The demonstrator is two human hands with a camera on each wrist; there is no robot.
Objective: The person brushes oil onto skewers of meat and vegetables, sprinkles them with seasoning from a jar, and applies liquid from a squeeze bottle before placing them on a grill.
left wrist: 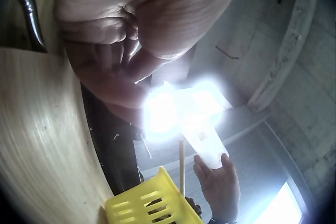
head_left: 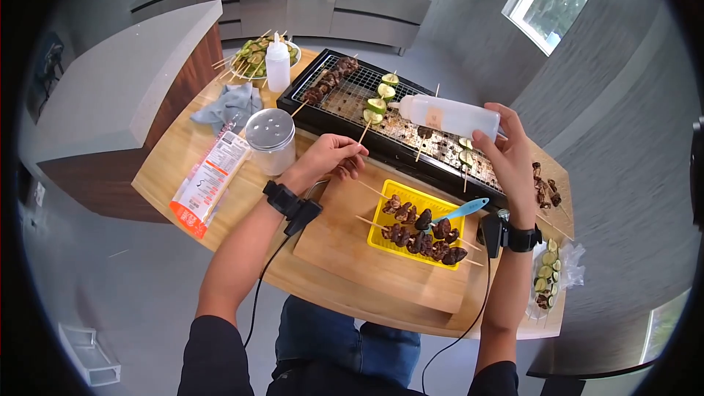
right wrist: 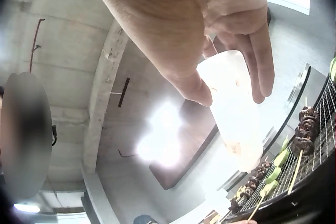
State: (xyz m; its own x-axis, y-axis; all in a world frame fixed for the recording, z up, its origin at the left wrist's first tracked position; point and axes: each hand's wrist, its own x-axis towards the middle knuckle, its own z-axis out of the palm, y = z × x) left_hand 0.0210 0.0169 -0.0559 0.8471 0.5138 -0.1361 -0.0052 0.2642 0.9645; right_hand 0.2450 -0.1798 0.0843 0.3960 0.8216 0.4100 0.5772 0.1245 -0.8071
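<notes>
My left hand point(head_left: 331, 157) pinches the bare stick end of a zucchini skewer point(head_left: 375, 105) lying across the black grill point(head_left: 381, 145). In my right hand point(head_left: 511, 161) is a translucent squeeze bottle point(head_left: 451, 116), gripped near its base. It is tipped almost level over the grill, its nozzle pointing left toward the zucchini slices. The right wrist view shows thumb and fingers around the bottle point(right wrist: 231, 108). Dark brown chunks on a skewer point(head_left: 331, 81) lie at the grill's left end. More skewers lie on the wire mesh to the right, partly hidden behind the bottle.
A yellow basket point(head_left: 380, 243) with dark skewers and a blue-handled utensil point(head_left: 462, 210) sits on a wooden board point(head_left: 337, 238). To the left are a shaker jar point(head_left: 271, 148), a packet point(head_left: 213, 180), a cloth point(head_left: 229, 106), an upright squeeze bottle point(head_left: 278, 66) and a plate of zucchini skewers point(head_left: 257, 59).
</notes>
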